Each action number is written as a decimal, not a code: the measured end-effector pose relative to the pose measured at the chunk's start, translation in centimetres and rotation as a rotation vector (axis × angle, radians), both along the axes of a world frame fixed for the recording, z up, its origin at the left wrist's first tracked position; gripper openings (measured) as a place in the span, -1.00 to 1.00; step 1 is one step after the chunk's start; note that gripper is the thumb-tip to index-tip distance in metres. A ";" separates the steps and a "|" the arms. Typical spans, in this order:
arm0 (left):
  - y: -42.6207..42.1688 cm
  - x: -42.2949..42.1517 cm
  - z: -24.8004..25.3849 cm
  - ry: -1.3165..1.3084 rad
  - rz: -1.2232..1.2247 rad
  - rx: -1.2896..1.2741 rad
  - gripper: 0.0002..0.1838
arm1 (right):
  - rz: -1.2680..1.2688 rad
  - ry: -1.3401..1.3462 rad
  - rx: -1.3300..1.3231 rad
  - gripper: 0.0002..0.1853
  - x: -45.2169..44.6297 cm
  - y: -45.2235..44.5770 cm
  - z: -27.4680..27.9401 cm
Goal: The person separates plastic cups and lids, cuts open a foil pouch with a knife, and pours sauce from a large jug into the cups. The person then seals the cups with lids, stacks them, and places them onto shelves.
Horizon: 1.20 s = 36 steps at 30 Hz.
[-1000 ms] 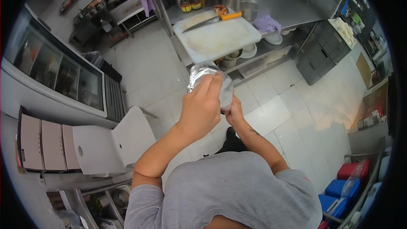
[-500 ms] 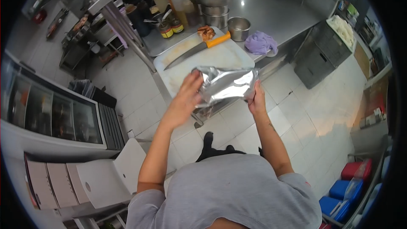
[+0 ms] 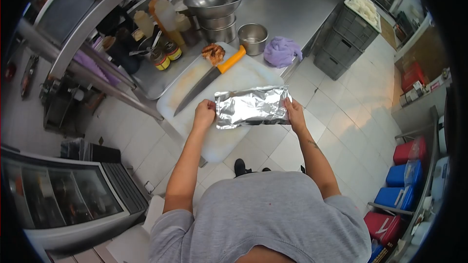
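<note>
Right hand (image 3: pixel 295 114) grips a foil package (image 3: pixel 251 107), top already covered; left hand (image 3: pixel 205 112) curls at 1 edge, grip and remaining work unclear.

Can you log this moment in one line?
left hand: at left end of rectangular silver foil package | right hand: holding right end | nearby: long orange-handled knife on white cutting board
</note>
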<state>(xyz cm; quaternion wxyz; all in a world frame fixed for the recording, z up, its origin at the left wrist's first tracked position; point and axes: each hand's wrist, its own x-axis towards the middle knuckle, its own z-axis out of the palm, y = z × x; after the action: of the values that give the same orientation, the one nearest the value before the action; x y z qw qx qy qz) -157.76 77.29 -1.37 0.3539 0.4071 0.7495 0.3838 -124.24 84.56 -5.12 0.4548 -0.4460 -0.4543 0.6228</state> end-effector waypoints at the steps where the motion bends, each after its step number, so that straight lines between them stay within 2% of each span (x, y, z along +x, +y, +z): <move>1: 0.3 -0.6 0.0 -0.041 -0.014 -0.059 -0.84 | 0.005 -0.014 -0.008 -0.66 0.1 0.1 0.3; 2: 0.5 -1.3 -0.8 -0.083 -0.037 -0.049 -0.85 | 0.012 0.010 -0.051 -0.67 0.2 0.2 0.6; 5: -0.1 -0.4 1.7 0.232 -0.152 -0.039 -0.88 | 0.010 0.097 -0.180 -0.71 0.5 0.5 0.6; 8: 1.0 -1.0 1.5 0.478 -0.315 -0.039 -0.87 | -0.055 0.166 -0.263 -0.78 -0.1 1.1 1.1; 10: 3.1 -1.3 3.2 0.650 -0.366 -0.058 -0.85 | -0.121 0.161 -0.289 -0.82 -1.2 0.8 4.0; 11: 5.1 -1.1 5.1 0.730 -0.354 -0.072 -0.83 | -0.119 0.131 -0.217 -0.83 -1.1 0.9 4.6; 13: 9.7 -0.4 6.6 0.626 -0.263 0.517 -0.88 | -0.111 0.066 -0.080 -0.85 -1.2 1.3 6.0; 15: 14.5 0.4 7.0 0.610 -0.433 0.648 -0.90 | -0.100 -0.045 0.058 -0.83 -2.2 1.4 10.6; 18: 18.0 2.3 6.5 0.859 -0.497 0.083 -0.78 | 0.014 -0.314 0.406 -0.84 -3.1 2.6 17.6; 21: 18.6 2.0 5.4 1.010 -0.555 0.030 -0.57 | 0.054 -0.535 0.837 -0.88 -5.8 2.6 23.6; 22: 17.0 2.4 8.4 1.013 -0.555 0.065 -0.66 | 0.059 -0.633 0.950 -0.88 -6.9 1.9 25.8; 26: 11.5 -0.5 19.6 1.023 -0.232 0.457 -0.66 | 0.262 -0.980 1.280 -0.88 -10.0 2.1 29.2; 28: 7.2 -3.0 24.9 0.791 -0.129 0.619 -0.66 | 0.371 -1.062 1.230 -0.86 -11.1 2.7 29.2; 29: 5.0 -3.9 26.1 0.566 -0.094 0.742 -0.66 | 0.425 -1.103 1.207 -0.85 -11.6 3.0 29.1; 30: 2.6 -4.7 27.3 0.561 -0.079 0.759 -0.68 | 0.411 -1.080 1.196 -0.83 -11.8 3.2 29.1; 31: 0.7 -5.8 26.9 0.447 -0.137 0.853 -0.71 | 0.397 -1.060 1.183 -0.81 -11.7 3.5 29.0; 33: -3.7 -4.8 25.5 0.244 -0.094 0.814 -0.68 | 0.405 -1.072 1.168 -0.77 -12.1 3.5 29.3; 35: -6.7 -4.5 21.9 0.241 -0.104 0.687 -0.64 | 0.434 -1.132 1.159 -0.72 -12.3 3.2 29.9; 36: -8.2 -3.6 20.4 0.061 -0.068 0.620 -0.64 | 0.437 -1.098 1.186 -0.71 -12.7 3.6 29.4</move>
<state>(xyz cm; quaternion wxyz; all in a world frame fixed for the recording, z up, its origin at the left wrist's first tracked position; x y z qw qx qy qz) -161.31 69.05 18.99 0.2028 0.5318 0.5928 0.5698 -136.92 88.20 24.32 0.1970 -0.2745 -0.9399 0.0488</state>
